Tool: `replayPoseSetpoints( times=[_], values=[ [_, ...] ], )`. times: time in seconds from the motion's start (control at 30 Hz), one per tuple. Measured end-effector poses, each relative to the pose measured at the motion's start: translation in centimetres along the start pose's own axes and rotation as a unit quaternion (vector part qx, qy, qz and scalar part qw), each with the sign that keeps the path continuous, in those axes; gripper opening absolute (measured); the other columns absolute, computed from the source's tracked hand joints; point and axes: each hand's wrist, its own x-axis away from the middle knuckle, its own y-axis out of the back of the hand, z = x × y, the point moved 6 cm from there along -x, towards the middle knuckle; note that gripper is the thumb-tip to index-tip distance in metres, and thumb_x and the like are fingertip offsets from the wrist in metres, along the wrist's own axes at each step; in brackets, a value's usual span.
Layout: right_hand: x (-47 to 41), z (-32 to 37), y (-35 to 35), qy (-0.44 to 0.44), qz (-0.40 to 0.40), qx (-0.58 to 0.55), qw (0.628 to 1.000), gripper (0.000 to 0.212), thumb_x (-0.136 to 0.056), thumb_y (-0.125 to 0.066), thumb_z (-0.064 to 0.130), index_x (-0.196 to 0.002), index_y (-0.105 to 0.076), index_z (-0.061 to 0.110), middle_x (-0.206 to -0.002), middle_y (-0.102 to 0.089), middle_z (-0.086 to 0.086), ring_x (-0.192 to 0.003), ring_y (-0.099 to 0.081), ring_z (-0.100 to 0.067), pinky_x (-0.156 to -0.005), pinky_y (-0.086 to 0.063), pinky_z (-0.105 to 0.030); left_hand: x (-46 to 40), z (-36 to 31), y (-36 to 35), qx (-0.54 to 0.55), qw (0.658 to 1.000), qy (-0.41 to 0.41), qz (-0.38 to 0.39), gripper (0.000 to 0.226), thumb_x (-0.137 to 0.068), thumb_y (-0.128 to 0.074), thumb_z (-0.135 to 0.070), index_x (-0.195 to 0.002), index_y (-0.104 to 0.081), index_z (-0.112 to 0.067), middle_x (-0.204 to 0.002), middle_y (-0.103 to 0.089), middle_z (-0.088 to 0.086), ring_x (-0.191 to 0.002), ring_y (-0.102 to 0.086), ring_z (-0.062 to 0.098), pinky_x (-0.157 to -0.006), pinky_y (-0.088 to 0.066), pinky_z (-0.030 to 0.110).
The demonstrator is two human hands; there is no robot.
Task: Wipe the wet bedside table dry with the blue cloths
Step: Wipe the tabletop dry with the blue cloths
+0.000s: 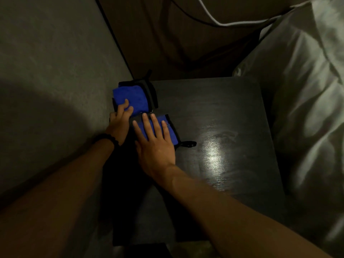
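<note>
On the dark bedside table (232, 112), near its left rear corner, lie two blue cloths, each edged in black. The left hand (119, 121), a dark band at its wrist, curls its fingers onto the near edge of the far cloth (130, 97), pinching it. The right hand (154, 144) lies flat and open, fingers spread, pressing on the near cloth (167, 131). A bright wet sheen shows on the tabletop to the right of the hands. White bedding (307, 90) lies beside the table.
</note>
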Motion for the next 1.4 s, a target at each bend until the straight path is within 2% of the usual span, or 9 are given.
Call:
replayPoseSetpoints(
  times=[0.07, 0.27, 0.47, 0.7, 0.83, 1.0, 1.13, 1.23, 1.4],
  values=[
    [0.0, 1.0, -0.3, 0.013, 0.009, -0.001, 1.000, 0.062, -0.104, -0.024, 0.045, -0.161, -0.010, 0.026, -0.170, 0.006, -0.010, -0.155, 0.016, -0.030, -0.125, 0.006, -0.051, 0.1, -0.3, -0.1, 0.049, 0.998, 0.033, -0.001, 0.047, -0.096, -0.031, -0.042, -0.142, -0.028, -0.034, -0.152, -0.024, -0.001, -0.136, -0.026, 0.022, -0.108, -0.021, 0.034],
    [0.3, 3.6, -1.3, 0.061, 0.049, 0.057, 0.995, 0.064, -0.105, -0.030, 0.048, -0.161, -0.011, 0.024, -0.170, 0.004, -0.009, -0.154, 0.018, -0.032, -0.124, 0.004, -0.053, 0.3, 0.2, -0.3, 0.083, 0.994, 0.070, 0.000, 0.049, -0.092, -0.031, -0.052, -0.140, -0.028, -0.042, -0.150, -0.025, 0.004, -0.131, -0.034, 0.021, -0.098, -0.023, 0.029],
    [1.4, 3.9, -1.0, 0.128, 0.046, 0.087, 0.987, 0.060, -0.104, -0.028, 0.047, -0.160, -0.022, 0.024, -0.170, -0.012, -0.007, -0.156, 0.008, -0.030, -0.124, 0.001, -0.053, 0.5, -0.1, -0.2, 0.052, 0.995, 0.087, -0.009, 0.046, -0.096, -0.027, -0.047, -0.142, -0.025, -0.041, -0.151, -0.024, 0.006, -0.133, -0.032, 0.026, -0.108, -0.023, 0.041],
    [3.1, 3.3, -0.3, 0.174, 0.054, 0.091, 0.979, 0.054, -0.106, -0.030, 0.047, -0.157, -0.033, 0.029, -0.168, -0.022, -0.004, -0.156, -0.005, -0.029, -0.125, 0.004, -0.050, 1.5, -0.4, -0.6, -0.169, 0.981, 0.087, -0.048, 0.068, -0.087, -0.038, -0.060, -0.144, -0.005, -0.042, -0.148, -0.018, 0.018, -0.130, -0.030, 0.039, -0.104, -0.029, 0.050],
    [3.8, 2.3, -0.2, 0.185, 0.057, 0.106, 0.975, 0.054, -0.107, -0.027, 0.048, -0.158, -0.028, 0.032, -0.169, -0.016, -0.004, -0.156, 0.000, -0.029, -0.125, 0.007, -0.050, 1.5, 0.0, -1.0, -0.178, 0.979, 0.079, -0.065, 0.069, -0.086, -0.037, -0.062, -0.143, -0.003, -0.045, -0.145, -0.021, 0.020, -0.127, -0.033, 0.040, -0.103, -0.032, 0.053],
    [5.1, 0.4, 0.4, 0.171, 0.018, 0.066, 0.983, 0.056, -0.105, -0.031, 0.046, -0.159, -0.025, 0.033, -0.169, -0.017, -0.003, -0.157, -0.002, -0.026, -0.126, 0.002, -0.048, 1.3, 0.0, -1.3, -0.219, 0.974, 0.046, -0.041, 0.048, -0.092, -0.023, -0.050, -0.138, -0.011, -0.048, -0.152, -0.014, 0.009, -0.127, -0.030, 0.039, -0.106, -0.027, 0.053],
    [6.1, -1.4, 0.8, 0.178, -0.015, 0.012, 0.984, 0.054, -0.104, -0.040, 0.043, -0.157, -0.033, 0.032, -0.168, -0.022, -0.004, -0.157, -0.007, -0.026, -0.125, -0.008, -0.049, 1.1, 0.1, -1.3, -0.237, 0.970, 0.042, -0.045, 0.062, -0.091, -0.021, -0.054, -0.148, -0.011, -0.030, -0.153, -0.012, 0.016, -0.134, -0.020, 0.043, -0.108, -0.022, 0.056],
    [6.4, -2.7, 0.8, 0.177, -0.019, -0.003, 0.984, 0.055, -0.104, -0.041, 0.042, -0.157, -0.033, 0.032, -0.168, -0.021, -0.003, -0.157, -0.006, -0.025, -0.126, -0.006, -0.048, 1.6, 0.0, -1.3, -0.251, 0.962, 0.074, -0.074, 0.068, -0.090, -0.033, -0.057, -0.146, 0.001, -0.039, -0.147, -0.018, 0.021, -0.128, -0.028, 0.044, -0.103, -0.028, 0.054],
    [6.5, -4.0, 1.0, 0.166, -0.010, -0.001, 0.986, 0.057, -0.103, -0.041, 0.043, -0.158, -0.031, 0.033, -0.169, -0.020, -0.004, -0.157, -0.004, -0.024, -0.126, -0.005, -0.047, 2.0, -0.7, -1.5, -0.316, 0.942, 0.078, -0.081, 0.071, -0.087, -0.027, -0.063, -0.145, 0.006, -0.038, -0.149, -0.017, 0.019, -0.129, -0.027, 0.042, -0.103, -0.027, 0.054]
  ],
)
